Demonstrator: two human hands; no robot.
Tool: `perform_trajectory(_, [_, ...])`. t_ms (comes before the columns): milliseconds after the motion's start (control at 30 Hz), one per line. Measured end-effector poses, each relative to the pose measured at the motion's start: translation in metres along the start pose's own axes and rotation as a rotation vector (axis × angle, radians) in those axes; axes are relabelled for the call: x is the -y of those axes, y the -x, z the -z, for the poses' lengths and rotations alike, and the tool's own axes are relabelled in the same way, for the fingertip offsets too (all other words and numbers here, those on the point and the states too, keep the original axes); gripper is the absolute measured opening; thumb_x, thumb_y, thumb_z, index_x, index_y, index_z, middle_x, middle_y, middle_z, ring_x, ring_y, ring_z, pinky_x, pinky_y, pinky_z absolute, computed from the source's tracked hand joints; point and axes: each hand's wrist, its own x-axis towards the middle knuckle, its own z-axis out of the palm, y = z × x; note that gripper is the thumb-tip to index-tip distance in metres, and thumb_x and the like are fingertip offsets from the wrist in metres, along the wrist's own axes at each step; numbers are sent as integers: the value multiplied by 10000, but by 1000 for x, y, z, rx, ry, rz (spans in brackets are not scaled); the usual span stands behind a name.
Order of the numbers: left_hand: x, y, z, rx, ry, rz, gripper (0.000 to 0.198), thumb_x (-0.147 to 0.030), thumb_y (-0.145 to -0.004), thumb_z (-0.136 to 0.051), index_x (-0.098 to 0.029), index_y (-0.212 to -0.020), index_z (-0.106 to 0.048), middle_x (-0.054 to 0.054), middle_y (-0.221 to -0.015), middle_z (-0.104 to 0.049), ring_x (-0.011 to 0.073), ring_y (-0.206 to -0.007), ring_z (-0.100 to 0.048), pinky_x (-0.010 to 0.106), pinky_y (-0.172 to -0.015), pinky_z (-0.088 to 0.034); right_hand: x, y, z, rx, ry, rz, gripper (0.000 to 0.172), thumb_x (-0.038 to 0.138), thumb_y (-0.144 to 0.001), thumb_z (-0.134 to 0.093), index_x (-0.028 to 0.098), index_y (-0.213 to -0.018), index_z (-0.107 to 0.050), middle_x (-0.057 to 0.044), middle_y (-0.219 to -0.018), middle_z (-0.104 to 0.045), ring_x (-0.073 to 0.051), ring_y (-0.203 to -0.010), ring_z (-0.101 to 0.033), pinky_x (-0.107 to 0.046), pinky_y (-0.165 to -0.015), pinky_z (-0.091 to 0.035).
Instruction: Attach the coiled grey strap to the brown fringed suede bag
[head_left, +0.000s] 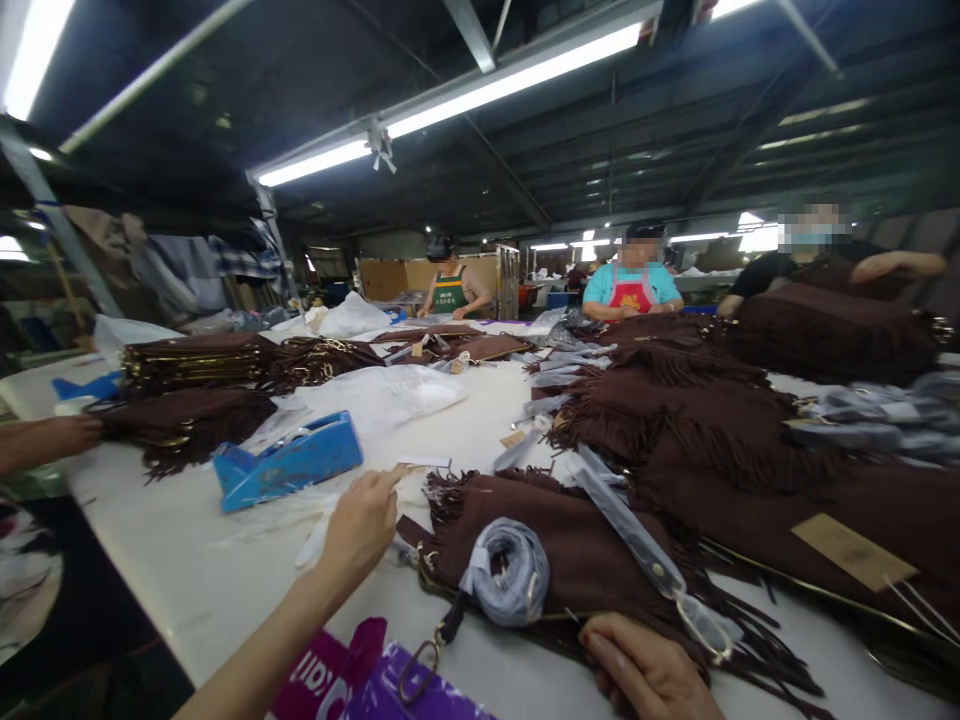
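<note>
My left hand (pixel 361 520) is closed near the fringed end of a dark brown bag (pixel 555 530), with a small pale item at its fingertips that I cannot make out. Pinched at the bag's near edge, my right hand (pixel 645 665) has a thin light sliver by its fingertips; what it grips is unclear. A coiled strap in clear wrap (pixel 511 572) lies on the bag, its dark clip and metal ring hanging toward me. Across the bag's right part rests another wrapped strap (pixel 630 525).
A blue tape dispenser (pixel 289 463) stands left of centre on the white table (pixel 202 560). Brown fringed bags (pixel 690 400) are piled at right, others (pixel 195 362) at left. Purple plastic packaging (pixel 405 685) lies in front. Another person's hand (pixel 56 440) reaches in from the left; three people work beyond.
</note>
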Motion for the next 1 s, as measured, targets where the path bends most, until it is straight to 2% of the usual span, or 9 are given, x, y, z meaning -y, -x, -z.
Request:
perform_trajectory(67, [-28,12,11,-42,229,-168,260,-192,-854,-360,-186,-961,-597,65,-929,-582,196,-913,-524,314,-809,-422,3,0,1,20,-7,1,386,484,-856,-325,192,-738,-550,18,-597,-515,-117,-547,-482,-209,-535,-373])
perform_trajectory(167, [-68,32,19,119,483,-426,194,-200,-848,-412,-208,-867,-605,31,-851,-596,172,-840,-529,292,-750,-429,7,2,3,6,-3,2,381,474,-865,-326,189,-737,-544,16,-601,-513,-117,-555,-484,-215,-546,-373])
perform_trajectory(233, [-86,43,17,237,457,-472,116,-205,-794,-525,-198,-888,-593,35,-874,-596,195,-853,-515,326,-755,-417,8,3,3,4,8,6,374,469,-869,-328,192,-739,-544,17,-605,-515,-118,-560,-485,-218,-556,-372])
perform_trajectory(333, [-101,50,5,276,296,-421,287,-287,-683,-672,-174,-923,-563,61,-931,-584,251,-880,-484,409,-771,-389,10,3,4,14,15,24,370,466,-872,-328,196,-744,-546,17,-603,-515,-118,-561,-488,-216,-557,-372])
perform_trajectory(600, [-115,35,-1,275,92,-431,166,-334,-701,-584,-171,-683,-560,68,-778,-611,245,-787,-541,393,-743,-390,9,2,4,19,-4,41,333,416,-875,-342,187,-748,-548,13,-617,-517,-116,-563,-490,-212,-547,-383])
perform_trajectory(733, [-113,15,7,249,51,-145,302,-422,-785,-475,-161,-665,-567,84,-691,-630,242,-689,-592,341,-646,-415,10,3,5,22,-42,19,322,410,-870,-347,184,-736,-533,13,-612,-514,-115,-552,-487,-214,-535,-381])
perform_trajectory(833, [-108,4,10,358,286,-41,432,-444,-875,-285,-165,-682,-551,43,-582,-604,189,-573,-585,287,-572,-424,12,4,5,10,-35,18,317,404,-867,-354,186,-718,-530,11,-605,-517,-118,-559,-487,-219,-544,-378])
perform_trajectory(900, [-102,2,12,429,430,-125,345,-328,-878,-286,-162,-750,-560,24,-613,-612,160,-589,-584,261,-595,-438,14,4,5,11,-28,28,311,397,-867,-356,187,-718,-532,9,-614,-525,-118,-562,-489,-221,-551,-379])
perform_trajectory(1000, [-89,6,13,383,447,-506,272,-102,-740,-418,-180,-950,-572,39,-920,-632,167,-886,-566,283,-812,-416,14,4,5,5,-26,34,303,388,-864,-363,186,-722,-537,11,-611,-525,-116,-553,-488,-224,-549,-379])
